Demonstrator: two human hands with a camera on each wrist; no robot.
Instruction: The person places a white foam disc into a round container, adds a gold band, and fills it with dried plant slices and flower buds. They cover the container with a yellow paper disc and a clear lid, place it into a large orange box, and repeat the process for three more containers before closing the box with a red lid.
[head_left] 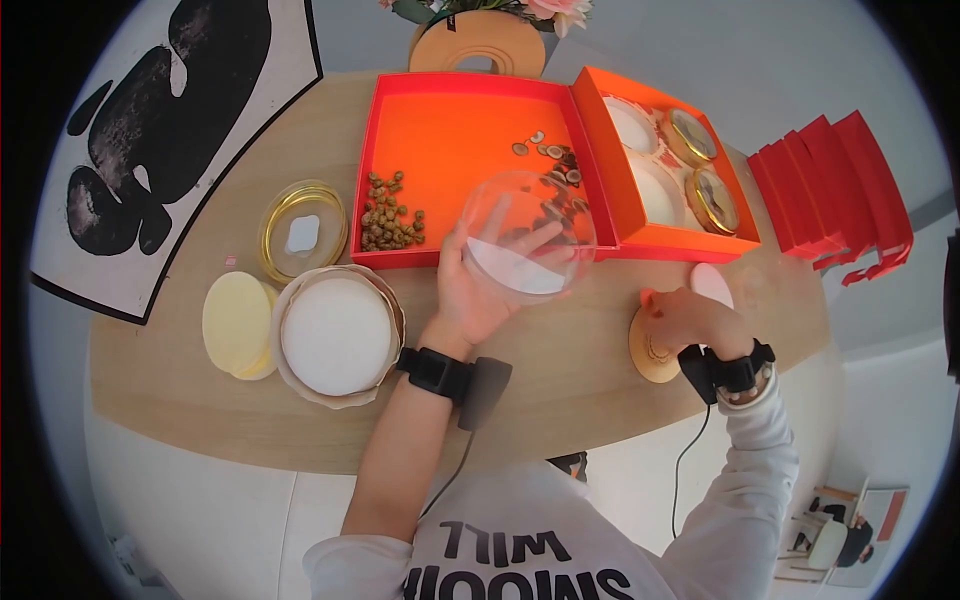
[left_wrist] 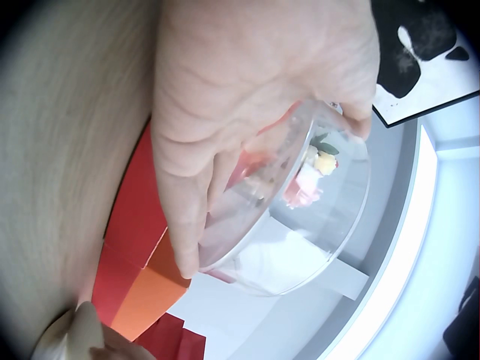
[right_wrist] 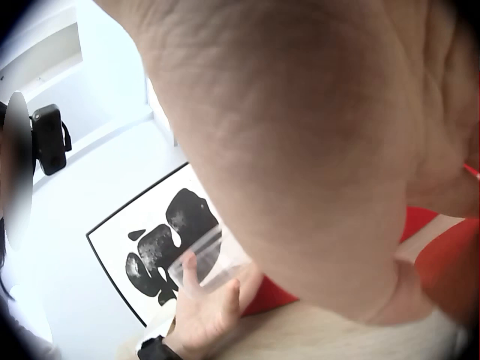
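Note:
In the head view my left hand (head_left: 475,280) holds a clear round plastic tub (head_left: 530,235) over the front of the red box. Its fingers spread along one side of the tub (left_wrist: 315,240) and the thumb wraps the other side, as the left wrist view shows. My right hand (head_left: 700,322) is bent down over a round tan disc (head_left: 652,355) on the table, with a small red-orange patch (head_left: 648,297) at its fingertips. A pale pink oval piece (head_left: 711,285) lies just behind that hand. I cannot tell what the right fingers hold.
A red box with an orange inside (head_left: 465,150) holds brown round pieces (head_left: 388,215) and dark slices. An orange box (head_left: 740,215) beside it contains several round tubs. At left lie a gold-rimmed lid (head_left: 270,245), pale yellow discs (head_left: 236,325) and a stack of white rounds (head_left: 338,335).

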